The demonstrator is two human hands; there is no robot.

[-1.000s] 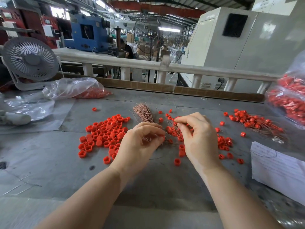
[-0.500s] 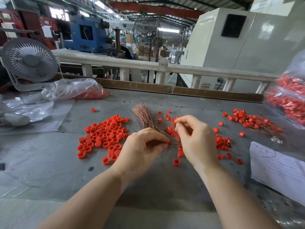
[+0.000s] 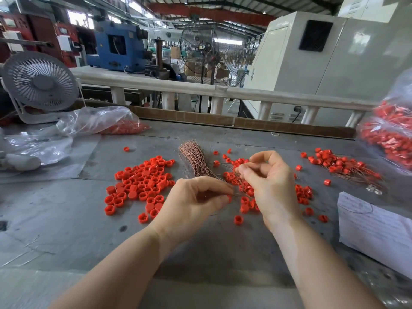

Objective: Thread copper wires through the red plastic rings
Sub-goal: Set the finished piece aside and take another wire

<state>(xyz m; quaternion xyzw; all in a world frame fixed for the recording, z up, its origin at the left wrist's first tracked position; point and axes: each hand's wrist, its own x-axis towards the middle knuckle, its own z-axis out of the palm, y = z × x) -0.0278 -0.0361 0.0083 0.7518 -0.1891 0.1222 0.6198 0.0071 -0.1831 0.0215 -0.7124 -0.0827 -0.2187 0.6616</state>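
The left hand (image 3: pixel 196 201) hangs above the middle of the grey worktable (image 3: pixel 66 219), its thumb and forefinger pinching a red ring (image 3: pixel 229 198) at the fingertips; the right hand (image 3: pixel 270 184) sits just beside it and a little farther back, fingers curled and pinched together, apparently on a thin copper wire too fine and blurred to trace, so what it grips cannot be told for certain; the two hands are close but not touching. A bundle of copper wires (image 3: pixel 195 158) lies on the table just beyond the left hand, fanning out toward the far edge; a dense pile of loose red rings (image 3: pixel 142 181) lies to the left of it, well clear of the near edge; more rings with wires tangled among them (image 3: pixel 239 179) lie under and around the right hand; a further heap of threaded rings (image 3: pixel 341 166) rests toward the right side. A white paper sheet (image 3: pixel 374 224) lies at the right, running out of view; a clear bag of red parts (image 3: pixel 392 130) bulges at the far right edge; another plastic bag (image 3: pixel 100 120) and a small grey fan (image 3: pixel 40 82) stand at the far left; a white railing (image 3: pixel 200 90) runs along behind the table's far edge. Bare table shows in front of the piles, toward the person, under both forearms.
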